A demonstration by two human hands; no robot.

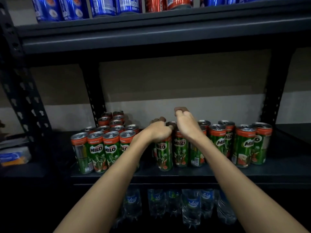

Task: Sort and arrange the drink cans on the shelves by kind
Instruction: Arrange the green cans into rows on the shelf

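Observation:
Green Milo cans with orange rims stand on the middle shelf. A tidy block of Milo cans is at the left, and looser Milo cans are at the right. My left hand grips the top of a front Milo can in the middle group. My right hand hovers just right of it, above another can. Its fingers are curled and nothing shows in them. A can top peeks out between the hands.
Blue cans and red cans line the upper shelf. Water bottles stand on the shelf below. A blue and orange packet lies on the neighbouring shelf at the left. Dark perforated uprights frame the bay.

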